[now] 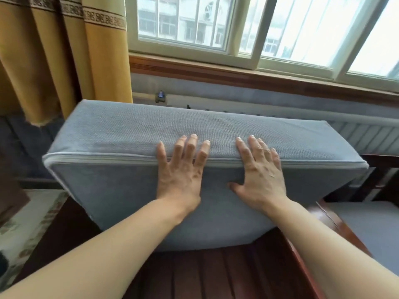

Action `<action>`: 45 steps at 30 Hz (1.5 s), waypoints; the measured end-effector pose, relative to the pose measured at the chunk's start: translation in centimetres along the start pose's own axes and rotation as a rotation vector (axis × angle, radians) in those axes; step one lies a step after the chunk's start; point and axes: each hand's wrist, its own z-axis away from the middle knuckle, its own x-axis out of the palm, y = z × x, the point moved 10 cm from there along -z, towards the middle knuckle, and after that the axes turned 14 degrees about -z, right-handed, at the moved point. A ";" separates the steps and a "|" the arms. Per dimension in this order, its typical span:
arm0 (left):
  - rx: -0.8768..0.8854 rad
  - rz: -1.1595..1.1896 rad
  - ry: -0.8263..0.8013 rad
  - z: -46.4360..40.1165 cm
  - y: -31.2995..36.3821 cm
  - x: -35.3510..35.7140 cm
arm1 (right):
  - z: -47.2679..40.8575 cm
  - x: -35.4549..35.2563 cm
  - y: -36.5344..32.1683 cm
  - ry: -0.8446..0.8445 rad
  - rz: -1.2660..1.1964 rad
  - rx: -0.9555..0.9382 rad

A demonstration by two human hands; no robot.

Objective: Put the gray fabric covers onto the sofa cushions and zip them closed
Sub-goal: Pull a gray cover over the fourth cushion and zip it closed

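1. I see the sofa cushion [133, 190] already inside its gray fabric cover [121, 130], standing on edge on a dark wooden sofa seat [211, 275], its narrow top face turned up toward me and its broad face toward the camera.
2. A pale zipper seam [103, 159] runs along the near top edge of the cover, from the rounded left corner across to the right corner; along the stretch I can see it looks closed, though the part under the hands is hidden.
3. My left hand [179, 178] lies flat on the cushion, palm on the broad front face, straight spread fingers reaching over the zipper seam onto the top face. It grasps nothing; it only presses on the fabric.
4. My right hand [262, 180] lies just beside it, also flat, fingers over the top edge and the thumb stretched out leftward on the front face. It too is released, pressing and not gripping.
5. The two hands are near each other but apart, both around the middle of the cushion.
6. Behind the cushion a radiator [367, 137] runs along the wall under a wooden window sill [216, 71] and a window [237, 29].
7. A mustard curtain [54, 57] hangs at the left.
8. A patterned rug [28, 223] lies lower left, and another gray cushioned seat [371, 229] shows at the right.
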 end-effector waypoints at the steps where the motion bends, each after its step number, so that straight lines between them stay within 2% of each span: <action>1: -0.008 -0.016 0.011 0.4 0.2 -0.3 | 0.5 -0.1 0.0 0.006 -0.005 -0.007; 9: -0.158 -0.101 0.179 6.7 2.5 -2.4 | 8.6 0.1 0.2 0.065 -0.058 -0.096; 14: -0.141 -0.048 0.244 11.9 4.2 -3.9 | 14.6 0.0 -0.3 0.114 -0.118 -0.173; 20: -0.058 0.046 0.186 16.3 5.3 -4.4 | 20.5 0.8 -0.3 0.048 -0.125 -0.226; 25: -0.007 -0.038 0.128 20.2 7.0 -3.0 | 24.2 1.0 -0.1 0.012 -0.104 -0.275; 30: 0.064 -0.046 0.125 24.6 7.4 -2.5 | 26.2 1.1 0.9 0.006 -0.036 -0.209; 37: 0.185 -0.042 0.014 32.2 9.8 -0.4 | 35.0 4.5 0.5 0.015 0.067 -0.199; 40: 0.201 0.004 0.057 33.5 10.7 -0.4 | 37.9 6.0 0.7 -0.058 0.105 -0.245; 43: 0.192 0.038 0.095 33.6 11.7 -0.7 | 39.5 7.5 1.5 -0.206 0.086 -0.212; 45: 0.185 0.069 0.121 33.8 12.1 -1.0 | 40.1 7.3 1.4 -0.201 0.049 -0.224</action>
